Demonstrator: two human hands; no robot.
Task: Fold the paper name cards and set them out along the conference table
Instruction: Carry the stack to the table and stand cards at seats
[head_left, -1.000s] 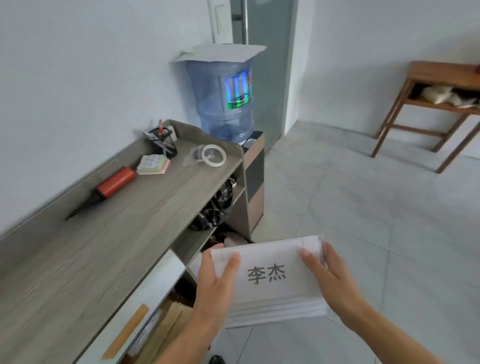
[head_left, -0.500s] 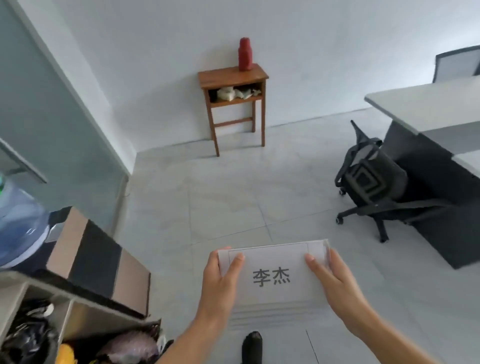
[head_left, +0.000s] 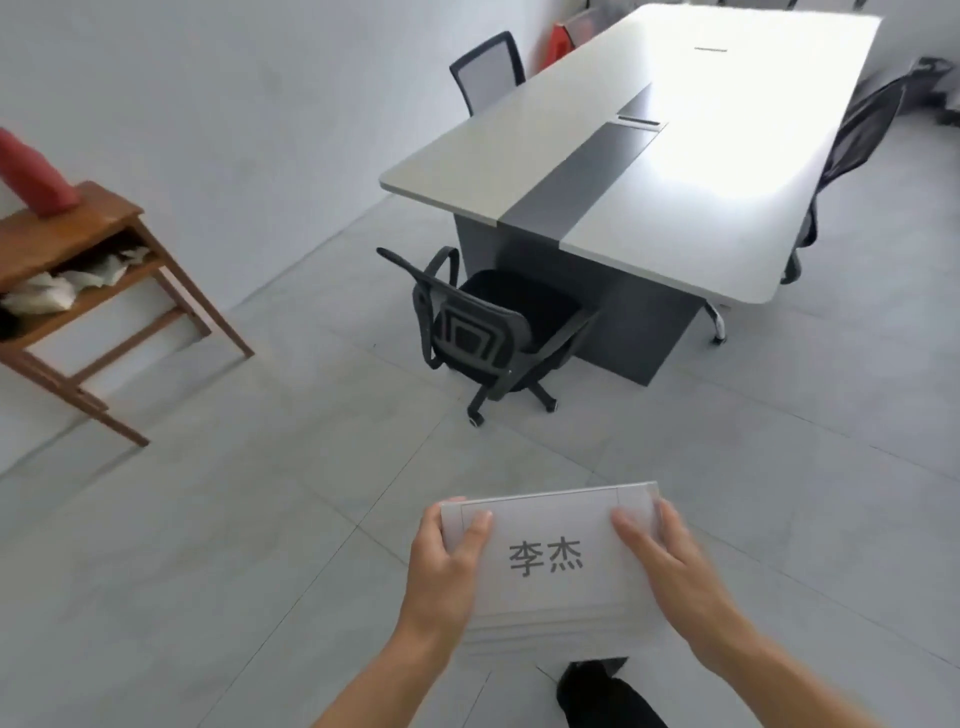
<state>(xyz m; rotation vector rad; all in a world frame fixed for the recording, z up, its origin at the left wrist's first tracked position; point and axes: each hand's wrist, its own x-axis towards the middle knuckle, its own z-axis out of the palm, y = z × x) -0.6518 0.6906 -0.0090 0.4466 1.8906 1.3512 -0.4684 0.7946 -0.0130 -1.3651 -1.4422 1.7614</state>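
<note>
A stack of white paper name cards (head_left: 548, 558) is held flat in front of me over the floor; the top card bears two printed characters. My left hand (head_left: 447, 566) grips the stack's left end, thumb on top. My right hand (head_left: 670, 566) grips the right end, thumb lying on the top sheet. The long white conference table (head_left: 649, 145) with a grey centre strip stands ahead and to the right, well beyond the hands.
A black office chair (head_left: 493, 327) stands at the table's near end. More chairs sit along its left (head_left: 488, 67) and right (head_left: 852, 150) sides. A wooden side table (head_left: 78, 270) with a red bottle (head_left: 31, 176) is at left. Grey tiled floor lies between.
The view has swung right, away from the sideboard and water dispenser, and the conference table has come fully into sight. Both hands keep the same grip on the card stack.
</note>
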